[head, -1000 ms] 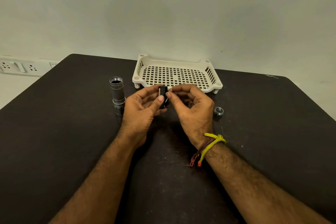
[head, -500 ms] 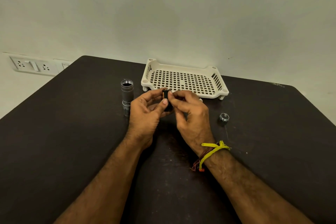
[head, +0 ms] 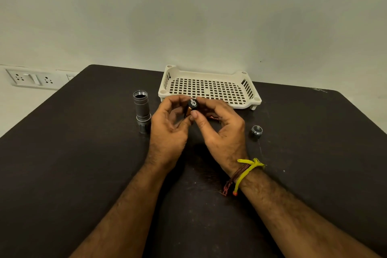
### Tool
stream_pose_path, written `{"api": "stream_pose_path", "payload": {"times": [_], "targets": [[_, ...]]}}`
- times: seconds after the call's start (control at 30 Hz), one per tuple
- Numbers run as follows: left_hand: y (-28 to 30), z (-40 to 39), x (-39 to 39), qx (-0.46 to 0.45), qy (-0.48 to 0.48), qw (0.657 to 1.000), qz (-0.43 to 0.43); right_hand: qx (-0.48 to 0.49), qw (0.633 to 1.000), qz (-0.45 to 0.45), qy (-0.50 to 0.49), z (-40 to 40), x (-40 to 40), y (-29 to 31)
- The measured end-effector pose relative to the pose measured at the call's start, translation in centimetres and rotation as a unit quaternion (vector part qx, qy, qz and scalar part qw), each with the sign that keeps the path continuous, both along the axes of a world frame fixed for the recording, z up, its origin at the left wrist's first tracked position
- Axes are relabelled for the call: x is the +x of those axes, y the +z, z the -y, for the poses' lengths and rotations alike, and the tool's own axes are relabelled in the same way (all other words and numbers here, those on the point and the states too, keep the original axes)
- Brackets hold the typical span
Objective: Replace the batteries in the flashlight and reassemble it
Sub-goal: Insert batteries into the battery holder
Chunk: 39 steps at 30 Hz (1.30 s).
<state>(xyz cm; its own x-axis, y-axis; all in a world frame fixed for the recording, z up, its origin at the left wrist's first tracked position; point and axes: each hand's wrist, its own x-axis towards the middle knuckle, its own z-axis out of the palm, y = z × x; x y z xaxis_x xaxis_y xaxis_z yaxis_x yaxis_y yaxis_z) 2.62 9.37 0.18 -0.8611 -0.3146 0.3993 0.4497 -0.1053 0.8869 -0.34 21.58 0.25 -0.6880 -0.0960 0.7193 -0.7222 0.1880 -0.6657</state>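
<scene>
- Both hands are meeting above table centre, pinching the black battery holder; left hand is gripping its side, right hand is curling round the far side.
- Holder's long axis is standing roughly upright, contact end facing the camera.
- Flashlight body is standing open-end up just left of the left hand, the nearer one.
- Tail cap is lying right, apart.
- Dark table; white tray behind; plain wall.

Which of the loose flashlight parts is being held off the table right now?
The black battery holder, gripped between both hands above the table. The grey flashlight body stands upright on the left, and the small tail cap sits untouched on the right.
</scene>
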Motion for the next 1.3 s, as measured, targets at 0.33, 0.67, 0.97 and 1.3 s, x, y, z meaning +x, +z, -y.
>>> {"api": "stream_pose_path", "payload": {"times": [0.33,0.67,0.97,1.3], "targets": [[-0.1,-0.5,0.3,-0.096,0.050,0.994,-0.021,0.020,1.000,-0.005,-0.020,-0.1,0.3,0.3],[0.5,-0.2,0.6,-0.173,0.224,0.958,-0.042,-0.284,0.915,0.287,0.018,0.0,-1.3,0.5],[1.2,0.6,1.3,-0.182,0.475,0.861,-0.014,-0.143,0.984,0.077,-0.070,-0.3,-0.6,0.5],[0.7,2.3,0.4,-0.087,0.452,0.878,0.135,-0.061,0.993,-0.048,-0.087,-0.1,0.1,0.5]]}}
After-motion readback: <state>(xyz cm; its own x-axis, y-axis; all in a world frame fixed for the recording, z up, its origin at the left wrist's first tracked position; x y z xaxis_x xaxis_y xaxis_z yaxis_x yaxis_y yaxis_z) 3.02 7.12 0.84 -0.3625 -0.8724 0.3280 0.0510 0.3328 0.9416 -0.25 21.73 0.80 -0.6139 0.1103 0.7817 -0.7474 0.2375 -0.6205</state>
